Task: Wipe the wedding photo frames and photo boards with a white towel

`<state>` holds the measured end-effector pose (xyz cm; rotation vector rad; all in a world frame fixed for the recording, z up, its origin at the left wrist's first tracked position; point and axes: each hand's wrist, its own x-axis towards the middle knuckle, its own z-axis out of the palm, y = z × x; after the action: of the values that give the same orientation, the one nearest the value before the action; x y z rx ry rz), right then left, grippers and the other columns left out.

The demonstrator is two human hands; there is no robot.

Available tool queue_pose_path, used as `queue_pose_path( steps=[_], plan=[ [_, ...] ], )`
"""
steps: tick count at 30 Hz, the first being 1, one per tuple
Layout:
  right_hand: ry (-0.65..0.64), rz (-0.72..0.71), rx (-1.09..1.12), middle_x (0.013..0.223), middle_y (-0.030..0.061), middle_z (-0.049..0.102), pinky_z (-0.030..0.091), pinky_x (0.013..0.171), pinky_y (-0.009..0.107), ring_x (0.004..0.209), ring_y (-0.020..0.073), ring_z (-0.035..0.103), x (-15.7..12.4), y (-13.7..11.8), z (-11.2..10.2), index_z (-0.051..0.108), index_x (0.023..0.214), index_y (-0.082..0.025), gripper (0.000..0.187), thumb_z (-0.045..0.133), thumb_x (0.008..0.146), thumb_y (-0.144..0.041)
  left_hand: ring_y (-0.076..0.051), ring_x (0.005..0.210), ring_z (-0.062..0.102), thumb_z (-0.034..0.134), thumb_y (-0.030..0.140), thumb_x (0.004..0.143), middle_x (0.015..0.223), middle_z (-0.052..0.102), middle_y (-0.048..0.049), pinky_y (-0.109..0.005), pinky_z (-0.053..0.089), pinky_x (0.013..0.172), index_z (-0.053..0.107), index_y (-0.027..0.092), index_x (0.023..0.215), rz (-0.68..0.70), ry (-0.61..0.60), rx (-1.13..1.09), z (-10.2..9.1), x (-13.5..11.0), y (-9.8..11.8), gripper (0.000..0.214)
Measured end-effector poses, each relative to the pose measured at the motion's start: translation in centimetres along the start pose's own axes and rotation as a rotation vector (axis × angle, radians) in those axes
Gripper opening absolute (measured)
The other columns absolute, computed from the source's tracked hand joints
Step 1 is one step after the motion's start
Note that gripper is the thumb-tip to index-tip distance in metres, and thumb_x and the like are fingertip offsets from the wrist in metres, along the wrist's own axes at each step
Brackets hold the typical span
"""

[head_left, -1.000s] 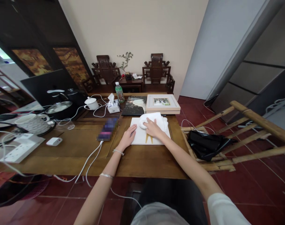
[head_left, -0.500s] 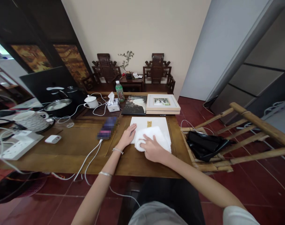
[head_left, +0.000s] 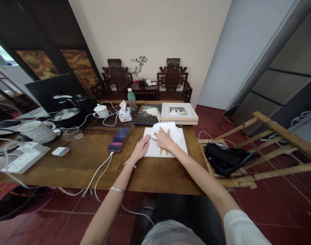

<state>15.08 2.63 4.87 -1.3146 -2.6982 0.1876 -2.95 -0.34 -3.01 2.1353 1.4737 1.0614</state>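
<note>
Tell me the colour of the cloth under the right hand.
The cloth is white, seen best in the head view.

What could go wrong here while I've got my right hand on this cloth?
The cloth under your right hand lies close to the picture frame, so pushing farther might nudge it.
The white board could slide if your left hand, resting at its left edge, lifts away.
The cable plugged into the phone hangs over the near edge of the table; a snag might drag the phone.
</note>
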Motion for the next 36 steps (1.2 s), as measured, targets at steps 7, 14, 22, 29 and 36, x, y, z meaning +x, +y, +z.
queue_pose_path(
  steps=[7,14,22,29,36],
  plan=[
    [-0.015,-0.099,0.001,0.145,0.0118,0.041,0.014,0.101,0.073,0.14,0.0336,0.014,-5.0,-2.0,0.7,0.058,0.116,-0.017,0.048,0.039,0.075,-0.003,-0.022,0.132,0.042,0.039,0.03,0.089,0.139,0.05,-0.0085,-0.044,0.028,0.114,0.057,0.016,0.127,0.007,-0.003,-0.02,-0.1,0.0,0.2,0.044],
    [-0.15,-0.168,0.098,0.14,0.0135,0.047,0.02,0.102,0.069,0.141,0.0312,0.019,-10.3,-4.9,-0.6,0.059,0.111,-0.018,0.047,0.038,0.072,-0.003,-0.022,0.132,0.042,0.039,0.029,0.089,0.137,0.051,-0.0087,-0.043,0.028,0.114,0.058,0.015,0.125,0.006,-0.005,-0.031,0.0,0.1,0.2,0.043],
    [-0.064,-0.114,0.105,0.133,0.0204,0.051,0.024,0.105,0.056,0.136,0.0263,0.032,-5.7,-0.5,-0.9,0.059,0.107,-0.015,0.039,0.039,0.076,-0.005,-0.024,0.133,0.041,0.04,0.029,0.089,0.138,0.051,-0.011,-0.045,0.027,0.114,0.057,0.014,0.126,0.008,-0.011,-0.033,0.0,0.1,0.0,0.044],
    [0.02,0.098,0.011,0.14,0.0159,0.045,0.017,0.101,0.068,0.138,0.0315,0.022,-0.5,-0.6,0.2,0.055,0.12,-0.017,0.044,0.04,0.079,-0.009,-0.022,0.133,0.041,0.038,0.036,0.092,0.141,0.048,-0.0078,-0.039,0.028,0.114,0.053,0.016,0.131,-0.003,0.032,-0.048,-0.5,-0.1,0.9,0.046],
    [0.019,-0.202,-0.045,0.145,0.0093,0.042,0.013,0.103,0.07,0.139,0.0342,0.018,-3.1,-4.1,1.7,0.06,0.112,-0.019,0.041,0.044,0.076,-0.007,-0.02,0.137,0.033,0.028,0.045,0.097,0.147,0.039,-0.0087,-0.038,0.023,0.116,0.042,0.014,0.139,-0.015,0.201,-0.229,-1.1,-0.3,2.0,0.054]
  ],
)
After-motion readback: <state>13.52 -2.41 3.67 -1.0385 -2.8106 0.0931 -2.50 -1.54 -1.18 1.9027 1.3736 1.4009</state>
